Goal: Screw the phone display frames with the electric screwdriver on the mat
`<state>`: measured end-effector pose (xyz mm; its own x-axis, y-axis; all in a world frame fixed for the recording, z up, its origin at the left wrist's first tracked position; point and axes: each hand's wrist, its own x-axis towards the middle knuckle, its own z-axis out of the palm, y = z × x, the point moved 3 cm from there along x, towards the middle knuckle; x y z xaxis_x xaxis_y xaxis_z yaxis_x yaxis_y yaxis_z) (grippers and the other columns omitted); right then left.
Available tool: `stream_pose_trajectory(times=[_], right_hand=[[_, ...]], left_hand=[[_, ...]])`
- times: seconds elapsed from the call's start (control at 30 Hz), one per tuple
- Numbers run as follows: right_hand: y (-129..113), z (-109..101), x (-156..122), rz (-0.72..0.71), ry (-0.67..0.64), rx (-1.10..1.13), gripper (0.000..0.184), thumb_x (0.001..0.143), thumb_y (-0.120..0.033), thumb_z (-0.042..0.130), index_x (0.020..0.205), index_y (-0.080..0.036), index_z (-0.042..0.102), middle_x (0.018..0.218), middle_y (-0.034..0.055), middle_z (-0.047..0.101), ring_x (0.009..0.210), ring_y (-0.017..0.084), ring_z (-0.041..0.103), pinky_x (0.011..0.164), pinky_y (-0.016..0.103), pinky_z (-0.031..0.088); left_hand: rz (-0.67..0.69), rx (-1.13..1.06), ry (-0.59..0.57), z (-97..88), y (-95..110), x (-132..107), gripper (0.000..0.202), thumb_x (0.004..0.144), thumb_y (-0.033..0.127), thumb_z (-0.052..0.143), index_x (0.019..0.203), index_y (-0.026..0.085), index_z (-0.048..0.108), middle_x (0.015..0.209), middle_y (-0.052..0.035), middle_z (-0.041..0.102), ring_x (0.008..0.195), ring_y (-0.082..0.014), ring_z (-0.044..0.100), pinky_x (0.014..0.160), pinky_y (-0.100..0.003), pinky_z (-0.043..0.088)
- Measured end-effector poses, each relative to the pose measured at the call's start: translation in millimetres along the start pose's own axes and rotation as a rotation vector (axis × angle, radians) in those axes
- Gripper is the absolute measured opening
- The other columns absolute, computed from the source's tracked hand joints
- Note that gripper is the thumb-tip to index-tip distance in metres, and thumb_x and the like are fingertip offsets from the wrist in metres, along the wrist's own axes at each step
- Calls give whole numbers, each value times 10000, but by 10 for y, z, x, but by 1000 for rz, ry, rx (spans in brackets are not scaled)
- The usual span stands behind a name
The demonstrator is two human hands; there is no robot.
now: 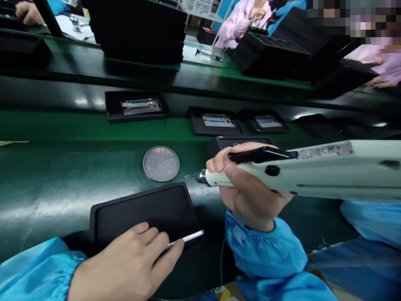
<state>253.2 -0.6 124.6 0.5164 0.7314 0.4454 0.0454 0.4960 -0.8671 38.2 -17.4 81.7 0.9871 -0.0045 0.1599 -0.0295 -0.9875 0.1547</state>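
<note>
Head view: right hand [253, 194] clenches electric screwdriver [313, 171]; left fingers [159, 242] pinch metal strip [191, 237] at tray edge [194, 221].

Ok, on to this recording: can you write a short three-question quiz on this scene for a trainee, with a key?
1. Which hand holds the electric screwdriver, left or right?
2. True or false: the round perforated dish sits inside the black tray.
3. Fill in the blank: the trays stand on a belt coloured ___.

Key: 1. Right hand. 2. False. 3. Green.
</note>
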Motion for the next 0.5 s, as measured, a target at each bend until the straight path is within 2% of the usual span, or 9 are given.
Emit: stream_pose_trajectory(times=[0.17,0.5], right_hand=[[15,-22,-3,-22,-18,8,190,702,-101,674,852,-215,693,628,-33,573,586,145,586,544,347,497],[51,-95,-35,-50,-33,-36,201,757,-130,695,927,-237,698,714,-16,595,623,169,590,566,368,480]], left_hand=[[20,-14,30,2,25,2,446,892,70,440,1329,24,516,846,-97,617,718,-211,587,662,-361,514],[14,2,-26,-30,4,14,464,888,50,393,1341,26,491,883,-103,633,728,-225,609,654,-372,531]])
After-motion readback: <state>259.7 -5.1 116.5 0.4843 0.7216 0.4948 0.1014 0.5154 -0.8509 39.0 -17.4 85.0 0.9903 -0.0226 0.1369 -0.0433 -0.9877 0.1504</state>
